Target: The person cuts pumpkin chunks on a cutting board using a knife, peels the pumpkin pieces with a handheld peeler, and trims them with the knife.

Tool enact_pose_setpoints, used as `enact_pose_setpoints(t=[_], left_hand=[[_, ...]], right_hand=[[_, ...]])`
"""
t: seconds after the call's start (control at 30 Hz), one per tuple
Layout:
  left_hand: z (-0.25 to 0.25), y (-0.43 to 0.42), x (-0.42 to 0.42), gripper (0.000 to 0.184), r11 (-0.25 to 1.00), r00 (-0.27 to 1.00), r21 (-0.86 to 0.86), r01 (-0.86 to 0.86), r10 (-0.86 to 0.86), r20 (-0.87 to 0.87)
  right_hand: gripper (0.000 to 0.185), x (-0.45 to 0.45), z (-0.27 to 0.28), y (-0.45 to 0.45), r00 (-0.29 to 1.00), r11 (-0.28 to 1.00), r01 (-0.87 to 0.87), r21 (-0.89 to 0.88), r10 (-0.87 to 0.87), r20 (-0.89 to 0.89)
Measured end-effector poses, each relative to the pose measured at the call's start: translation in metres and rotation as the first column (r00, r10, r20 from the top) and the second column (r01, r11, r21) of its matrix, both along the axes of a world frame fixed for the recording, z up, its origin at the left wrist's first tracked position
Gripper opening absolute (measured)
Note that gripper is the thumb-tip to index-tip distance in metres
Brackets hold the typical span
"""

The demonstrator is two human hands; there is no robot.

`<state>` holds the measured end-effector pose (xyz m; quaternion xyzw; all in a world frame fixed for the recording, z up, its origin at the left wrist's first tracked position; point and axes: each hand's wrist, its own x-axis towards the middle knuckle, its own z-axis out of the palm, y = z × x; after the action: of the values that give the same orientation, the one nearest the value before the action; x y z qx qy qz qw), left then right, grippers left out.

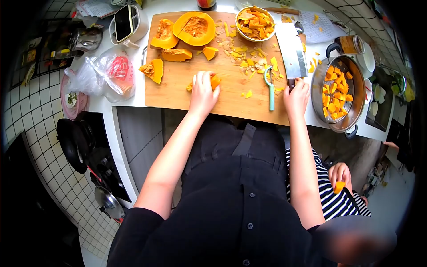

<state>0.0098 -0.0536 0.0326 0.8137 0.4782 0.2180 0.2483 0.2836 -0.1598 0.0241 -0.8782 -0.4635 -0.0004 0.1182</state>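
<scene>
On the wooden cutting board (178, 95), the fingers of my left hand (205, 94) are closed over a small pumpkin piece (215, 82), mostly hidden under them. My right hand (297, 97) grips the handle of a cleaver (290, 50), whose broad blade lies along the board's right side, pointing away from me. Between my hands is a green peeler (271, 95), with pumpkin peelings (249, 62) scattered beyond it. Farther back sit a cut pumpkin half (194, 28) and several wedges, one of them a pumpkin wedge (152, 70) at the left edge.
Right of the board, a metal steamer pot (316, 91) holds pumpkin chunks (336, 95). A bowl (240, 34) of peelings stands at the back. Plastic bags (104, 75) and a phone (123, 23) on a container are at left. Beside me, another person's hand (340, 172) holds a pumpkin chunk.
</scene>
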Motion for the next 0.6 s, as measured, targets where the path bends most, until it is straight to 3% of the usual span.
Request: enact_pose_setpoints(t=[0.2,0.37,0.5,0.6], left_hand=[[-0.022,-0.010,0.003,0.040,1.000,0.998,-0.006,0.015,-0.016,-0.068],[-0.015,-0.015,-0.004,0.044,0.996,0.997,-0.039,0.080,-0.081,-0.004],[-0.019,-0.014,-0.009,0.043,0.988,0.996,-0.122,0.094,-0.091,0.024],[-0.022,-0.013,-0.005,0.040,0.964,0.992,-0.237,0.124,-0.120,0.033]], right_hand=[[0.035,0.016,-0.013,0.004,0.988,0.992,0.020,-0.122,-0.039,-0.152],[0.041,0.029,-0.003,0.020,0.919,0.935,0.159,-0.317,-0.257,-0.298],[0.042,0.022,0.037,0.022,0.893,0.916,0.288,-0.277,-0.362,-0.267],[0.030,0.017,0.043,0.006,0.842,0.939,0.333,-0.092,-0.339,-0.420]])
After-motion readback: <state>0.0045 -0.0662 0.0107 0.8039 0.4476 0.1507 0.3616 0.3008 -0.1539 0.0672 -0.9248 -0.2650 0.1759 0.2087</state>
